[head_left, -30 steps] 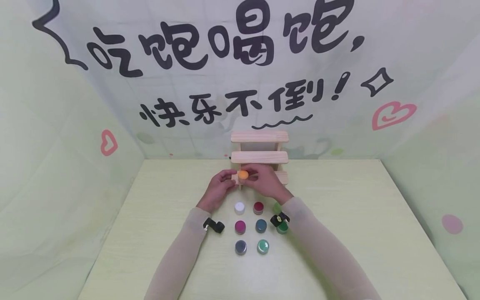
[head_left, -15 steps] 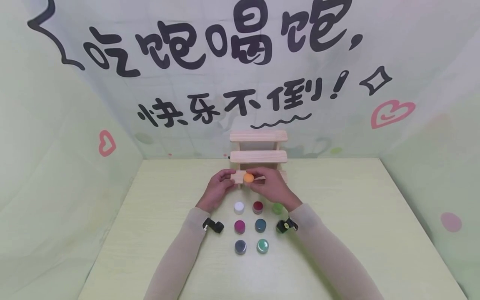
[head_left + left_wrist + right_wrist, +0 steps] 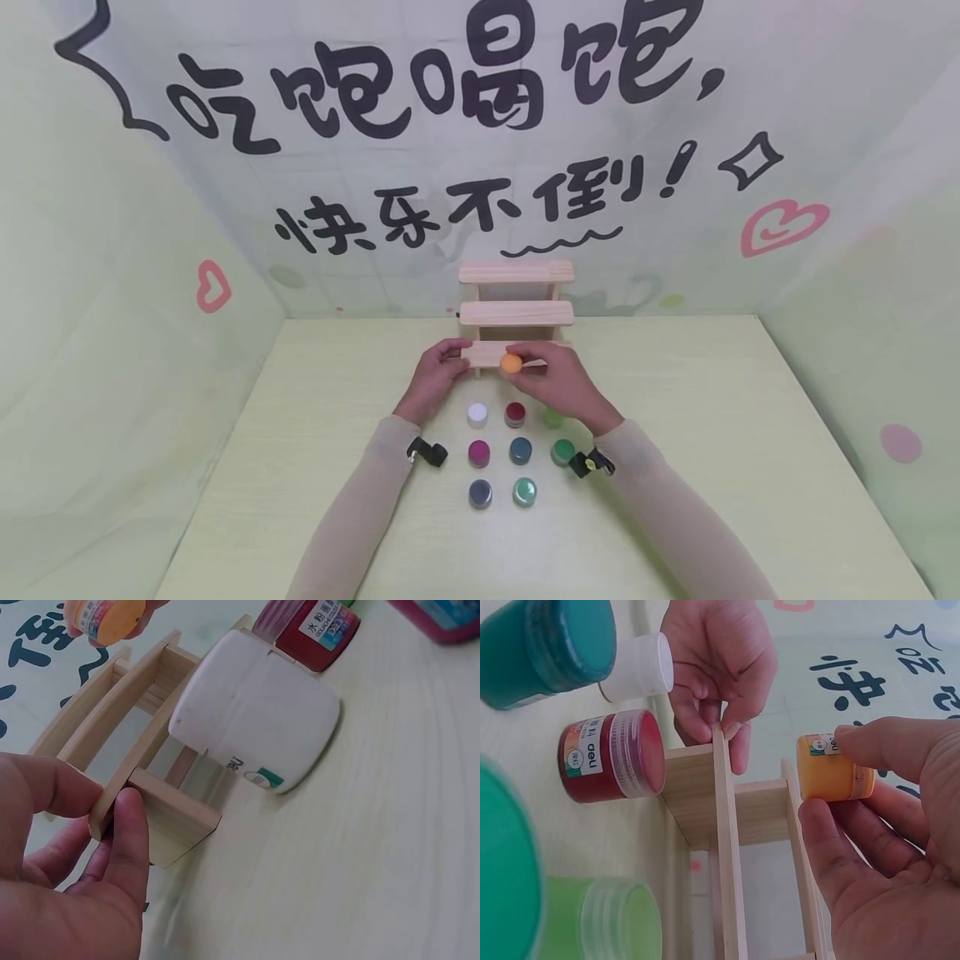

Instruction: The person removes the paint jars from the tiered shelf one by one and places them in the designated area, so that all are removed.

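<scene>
A small wooden three-tier rack (image 3: 517, 313) stands at the back of the table. My left hand (image 3: 435, 379) pinches the left end of its lowest shelf (image 3: 142, 742) between thumb and fingers. With thumb and fingertips, my right hand (image 3: 558, 379) grips an orange paint jar (image 3: 832, 769), just over the middle of that lowest shelf in the head view. The right wrist view shows the jar apart from the wood, its label partly under the thumb. Before the rack sit a white jar (image 3: 477, 415), a red jar (image 3: 515, 414) and a light green jar (image 3: 553, 417).
More paint jars stand nearer on the table: a magenta jar (image 3: 479, 453), a blue jar (image 3: 521, 451), a green jar (image 3: 562, 452), a dark navy jar (image 3: 481, 493) and a teal jar (image 3: 525, 492). A printed cloth backdrop (image 3: 420, 283) rises right behind the rack.
My right hand has carried the orange jar rightward and slightly nearer, from the lowest shelf's left end to about its middle. The left hand stays on the shelf end.
</scene>
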The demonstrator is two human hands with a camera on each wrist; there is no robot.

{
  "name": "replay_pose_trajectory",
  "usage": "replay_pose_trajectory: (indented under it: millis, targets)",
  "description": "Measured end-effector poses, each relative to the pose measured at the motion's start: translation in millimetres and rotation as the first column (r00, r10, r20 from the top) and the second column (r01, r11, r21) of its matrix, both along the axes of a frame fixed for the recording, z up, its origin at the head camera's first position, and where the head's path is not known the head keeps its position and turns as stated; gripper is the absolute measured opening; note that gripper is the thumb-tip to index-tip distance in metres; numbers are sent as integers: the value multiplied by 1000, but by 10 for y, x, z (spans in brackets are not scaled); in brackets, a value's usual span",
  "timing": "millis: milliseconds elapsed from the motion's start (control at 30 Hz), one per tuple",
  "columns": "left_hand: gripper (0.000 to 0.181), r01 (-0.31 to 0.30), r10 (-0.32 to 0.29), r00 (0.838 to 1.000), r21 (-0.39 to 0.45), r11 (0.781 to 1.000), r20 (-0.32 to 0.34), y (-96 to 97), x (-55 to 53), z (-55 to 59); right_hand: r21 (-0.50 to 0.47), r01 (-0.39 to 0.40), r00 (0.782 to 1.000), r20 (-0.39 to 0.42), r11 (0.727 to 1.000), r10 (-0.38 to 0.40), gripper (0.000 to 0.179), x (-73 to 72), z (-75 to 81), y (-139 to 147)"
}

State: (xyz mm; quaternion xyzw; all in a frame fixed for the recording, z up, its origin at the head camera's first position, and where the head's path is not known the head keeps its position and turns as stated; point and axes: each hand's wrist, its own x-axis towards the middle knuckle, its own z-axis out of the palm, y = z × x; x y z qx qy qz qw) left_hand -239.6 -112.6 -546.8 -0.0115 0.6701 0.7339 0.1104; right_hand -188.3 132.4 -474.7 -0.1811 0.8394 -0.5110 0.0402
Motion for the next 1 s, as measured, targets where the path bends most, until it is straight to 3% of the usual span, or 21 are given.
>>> replay_pose_trajectory:
  millis: [300,667,1000]
  targets:
    - [38,-2,1,1000,-49,999,-20,-4,12,15,-18,-20,997,-75,1000,18,44,119,-13,153]
    - [37,15,-16,1000,-54,998,-22,-5,17,3,-4,-32,997,-71,999,31,41,325,-37,354]
    - [37,-1,-2,1000,-87,996,-24,-19,21,17,-8,-77,987,-145,997,75,38,519,-116,457]
